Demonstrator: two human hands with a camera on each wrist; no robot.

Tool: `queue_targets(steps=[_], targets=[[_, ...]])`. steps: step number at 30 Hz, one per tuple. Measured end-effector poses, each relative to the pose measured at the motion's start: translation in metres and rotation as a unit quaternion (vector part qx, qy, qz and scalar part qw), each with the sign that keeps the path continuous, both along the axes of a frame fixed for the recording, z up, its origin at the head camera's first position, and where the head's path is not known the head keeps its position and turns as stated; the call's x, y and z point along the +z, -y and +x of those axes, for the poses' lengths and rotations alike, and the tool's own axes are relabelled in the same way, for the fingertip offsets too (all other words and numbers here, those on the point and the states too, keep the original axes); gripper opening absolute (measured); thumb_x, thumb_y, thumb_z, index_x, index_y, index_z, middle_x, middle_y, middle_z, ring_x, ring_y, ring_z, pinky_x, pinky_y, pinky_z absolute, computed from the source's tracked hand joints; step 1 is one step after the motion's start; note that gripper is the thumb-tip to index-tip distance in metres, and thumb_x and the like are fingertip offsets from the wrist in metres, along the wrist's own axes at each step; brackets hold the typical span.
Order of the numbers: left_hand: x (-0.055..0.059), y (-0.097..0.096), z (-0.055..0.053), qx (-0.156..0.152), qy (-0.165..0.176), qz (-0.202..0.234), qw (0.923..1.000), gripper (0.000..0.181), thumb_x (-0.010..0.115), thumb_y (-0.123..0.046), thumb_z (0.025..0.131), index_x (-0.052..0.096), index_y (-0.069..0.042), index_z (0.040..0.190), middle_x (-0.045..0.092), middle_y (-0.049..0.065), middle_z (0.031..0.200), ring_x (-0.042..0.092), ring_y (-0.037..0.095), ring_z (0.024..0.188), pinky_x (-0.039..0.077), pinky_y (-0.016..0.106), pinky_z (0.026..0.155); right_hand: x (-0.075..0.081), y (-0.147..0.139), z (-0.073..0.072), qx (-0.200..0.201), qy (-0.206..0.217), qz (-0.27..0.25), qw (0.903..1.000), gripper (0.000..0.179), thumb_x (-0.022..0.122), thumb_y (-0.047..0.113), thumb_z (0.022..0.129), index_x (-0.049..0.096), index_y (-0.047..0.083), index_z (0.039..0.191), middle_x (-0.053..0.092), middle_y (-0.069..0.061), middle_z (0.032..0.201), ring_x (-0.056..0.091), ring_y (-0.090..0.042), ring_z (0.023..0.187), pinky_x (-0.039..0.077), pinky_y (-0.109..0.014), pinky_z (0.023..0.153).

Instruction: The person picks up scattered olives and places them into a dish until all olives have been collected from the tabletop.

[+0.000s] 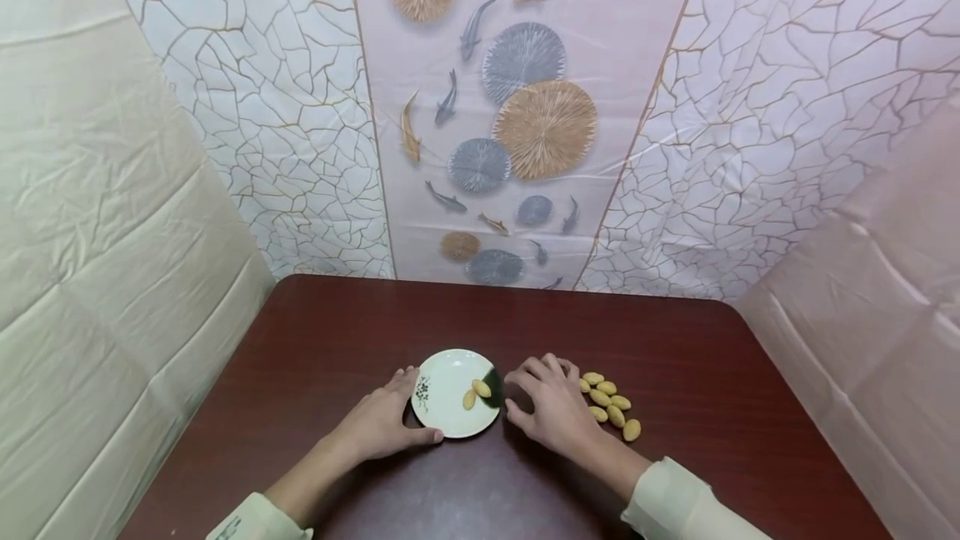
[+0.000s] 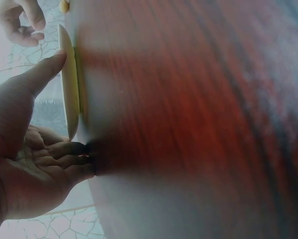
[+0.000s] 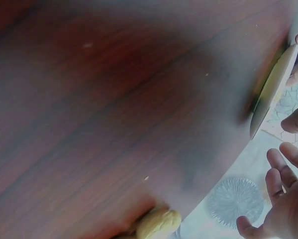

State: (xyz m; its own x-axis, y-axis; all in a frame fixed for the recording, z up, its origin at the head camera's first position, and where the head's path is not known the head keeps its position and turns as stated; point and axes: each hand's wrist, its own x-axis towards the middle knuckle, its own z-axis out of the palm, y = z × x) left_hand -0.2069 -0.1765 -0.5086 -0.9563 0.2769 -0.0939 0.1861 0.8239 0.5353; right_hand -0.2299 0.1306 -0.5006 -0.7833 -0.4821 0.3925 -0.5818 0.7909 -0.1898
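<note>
A round white plate (image 1: 450, 415) with a dark floral print at its left and a dark green patch at its right edge lies on the table. Two small yellow oval pieces (image 1: 469, 399), nut-like in shape, sit on it near the green patch. My left hand (image 1: 386, 419) holds the plate's left side, thumb on the near rim and fingers along the far-left rim. To the right of the plate, apart from it, hovers my right hand (image 1: 551, 407), fingers loosely bent and nothing between them. Several more yellow oval pieces (image 1: 616, 416) lie just beyond it; the hand partly hides the pile.
The dark red-brown wooden table (image 1: 337, 332) has a rounded far edge. Behind it hangs a patterned cloth (image 1: 480, 215) with fish and round shapes. Pale creased fabric (image 1: 112, 315) encloses the left side, and similar fabric (image 1: 862, 340) the right.
</note>
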Motion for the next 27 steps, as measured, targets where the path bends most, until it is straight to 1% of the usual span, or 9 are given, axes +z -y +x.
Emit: queue_targets(steps=[4, 10, 14, 18, 23, 27], targets=[[-0.001, 0.001, 0.000, 0.000, -0.004, 0.001, 1.0000, 0.122, 0.090, -0.061, 0.085, 0.034, 0.005, 0.170, 0.039, 0.032, 0.174, 0.040, 0.048, 0.162, 0.043, 0.069, 0.124, 0.002, -0.009, 0.003, -0.009, -0.003, 0.003, 0.9999, 0.026, 0.090, 0.026, 0.092, 0.082, 0.019, 0.116, 0.071, 0.004, 0.109, 0.058, -0.023, 0.100, 0.050, -0.072, 0.101], [-0.001, 0.001, -0.001, -0.001, -0.001, 0.000, 1.0000, 0.122, 0.090, -0.062, 0.084, 0.034, 0.005, 0.170, 0.038, 0.032, 0.174, 0.040, 0.048, 0.163, 0.043, 0.069, 0.125, 0.002, -0.021, 0.007, -0.014, -0.028, 0.009, 0.9995, 0.027, 0.092, 0.025, 0.090, 0.082, 0.019, 0.113, 0.072, 0.004, 0.108, 0.059, -0.023, 0.099, 0.051, -0.072, 0.098], [-0.003, 0.002, 0.001, 0.001, 0.000, 0.006, 1.0000, 0.122, 0.091, -0.061, 0.084, 0.034, 0.005, 0.170, 0.039, 0.032, 0.174, 0.040, 0.049, 0.163, 0.043, 0.070, 0.124, 0.002, -0.027, 0.009, -0.016, -0.037, 0.010, 0.9991, 0.027, 0.092, 0.024, 0.088, 0.082, 0.017, 0.112, 0.072, 0.004, 0.107, 0.060, -0.023, 0.099, 0.052, -0.072, 0.098], [-0.004, 0.003, 0.002, 0.002, -0.001, 0.010, 0.9999, 0.122, 0.091, -0.061, 0.084, 0.034, 0.006, 0.170, 0.039, 0.032, 0.174, 0.039, 0.048, 0.163, 0.042, 0.070, 0.125, 0.002, -0.032, 0.011, -0.022, -0.038, 0.008, 0.9990, 0.028, 0.092, 0.024, 0.086, 0.082, 0.017, 0.112, 0.073, 0.003, 0.106, 0.061, -0.024, 0.099, 0.052, -0.072, 0.097], [-0.003, 0.004, 0.002, 0.001, -0.003, 0.009, 1.0000, 0.122, 0.091, -0.061, 0.084, 0.034, 0.006, 0.170, 0.039, 0.032, 0.174, 0.039, 0.048, 0.163, 0.042, 0.069, 0.125, 0.001, -0.038, 0.012, -0.039, -0.031, 0.005, 0.9987, 0.028, 0.093, 0.024, 0.086, 0.083, 0.018, 0.111, 0.073, 0.005, 0.105, 0.061, -0.023, 0.099, 0.051, -0.071, 0.096], [-0.001, 0.003, 0.001, -0.001, -0.002, 0.009, 1.0000, 0.122, 0.091, -0.061, 0.084, 0.034, 0.005, 0.170, 0.038, 0.032, 0.174, 0.039, 0.048, 0.163, 0.042, 0.069, 0.125, 0.002, -0.045, 0.013, -0.048, -0.040, 0.008, 0.9980, 0.029, 0.094, 0.024, 0.085, 0.082, 0.017, 0.110, 0.073, 0.004, 0.104, 0.061, -0.024, 0.100, 0.051, -0.071, 0.097]])
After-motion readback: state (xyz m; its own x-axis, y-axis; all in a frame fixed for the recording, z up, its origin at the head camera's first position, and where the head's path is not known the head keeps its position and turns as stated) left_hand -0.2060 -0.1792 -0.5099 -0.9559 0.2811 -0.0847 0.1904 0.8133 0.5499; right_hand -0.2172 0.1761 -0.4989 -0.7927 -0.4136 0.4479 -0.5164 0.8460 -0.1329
